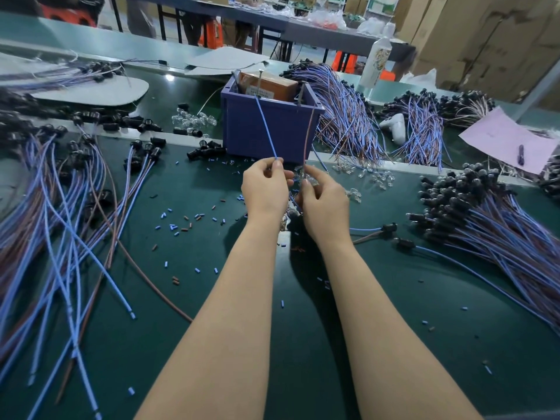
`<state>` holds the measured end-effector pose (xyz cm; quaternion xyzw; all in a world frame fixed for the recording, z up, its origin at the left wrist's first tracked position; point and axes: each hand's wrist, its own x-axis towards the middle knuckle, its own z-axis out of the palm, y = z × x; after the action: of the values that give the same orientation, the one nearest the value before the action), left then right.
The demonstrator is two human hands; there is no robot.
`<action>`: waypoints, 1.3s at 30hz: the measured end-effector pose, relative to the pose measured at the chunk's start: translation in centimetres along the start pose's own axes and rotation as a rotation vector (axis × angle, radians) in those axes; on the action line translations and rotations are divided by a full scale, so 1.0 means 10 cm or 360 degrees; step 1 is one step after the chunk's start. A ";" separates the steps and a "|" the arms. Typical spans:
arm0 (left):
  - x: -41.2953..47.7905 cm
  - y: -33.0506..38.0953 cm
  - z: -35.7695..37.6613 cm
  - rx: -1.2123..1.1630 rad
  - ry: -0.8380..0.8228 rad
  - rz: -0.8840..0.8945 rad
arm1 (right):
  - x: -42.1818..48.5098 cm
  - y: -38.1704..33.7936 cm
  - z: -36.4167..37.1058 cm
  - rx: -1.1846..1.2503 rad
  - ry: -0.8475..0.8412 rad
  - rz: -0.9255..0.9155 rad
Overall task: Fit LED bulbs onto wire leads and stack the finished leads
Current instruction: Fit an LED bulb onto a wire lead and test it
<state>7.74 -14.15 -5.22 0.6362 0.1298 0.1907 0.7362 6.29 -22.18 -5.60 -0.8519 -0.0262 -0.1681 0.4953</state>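
My left hand (265,189) pinches a blue wire (266,128) that rises toward the purple bin. My right hand (324,201) holds a brown wire (307,137) upright, and a clear LED bulb (309,178) shows at its fingertips. The two hands nearly touch above the green mat. Loose clear bulbs (375,177) lie just right of the hands. A heap of leads with black sockets (472,207) lies at the right. Blue and brown leads (69,225) spread across the left.
A purple bin (266,128) holding an orange box stands right behind the hands. More wire bundles (345,110) lie behind it. Cut insulation bits (181,222) dot the mat. A pink paper (503,140) with a pen lies far right. A white bottle (375,62) stands at the back.
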 end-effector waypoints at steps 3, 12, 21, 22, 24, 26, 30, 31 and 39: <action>0.01 -0.01 0.00 0.0007 -0.0017 -0.0026 | 0.00 -0.01 0.00 -0.0023 -0.0018 0.0007; 0.02 0.00 0.01 0.0040 -0.0047 0.0014 | 0.00 -0.01 0.01 -0.0041 -0.0014 -0.0036; 0.02 0.00 0.01 0.0006 -0.0072 0.0014 | 0.00 -0.02 0.03 -0.0035 0.0004 -0.0045; 0.02 0.01 0.01 0.0007 -0.0074 0.0015 | 0.00 -0.02 0.03 -0.0038 0.0003 -0.0046; 0.02 0.01 0.01 0.0009 -0.0077 0.0016 | 0.01 -0.01 0.04 -0.0043 0.0003 -0.0054; 0.02 0.01 0.00 0.0017 -0.0079 0.0016 | 0.01 0.00 0.04 -0.0040 0.0004 -0.0064; 0.01 0.02 0.00 0.0038 -0.0086 0.0005 | 0.01 0.01 0.04 -0.0043 -0.0001 -0.0066; 0.00 0.02 0.00 0.0046 -0.0087 0.0005 | 0.01 0.01 0.05 -0.0043 -0.0001 -0.0070; 0.00 0.03 -0.01 0.0135 -0.0084 0.0021 | -0.01 -0.02 0.04 -0.0072 -0.0007 -0.0075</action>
<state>7.72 -14.04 -4.94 0.6724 0.1141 0.1732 0.7105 6.27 -21.74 -5.66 -0.8623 -0.0436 -0.1786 0.4718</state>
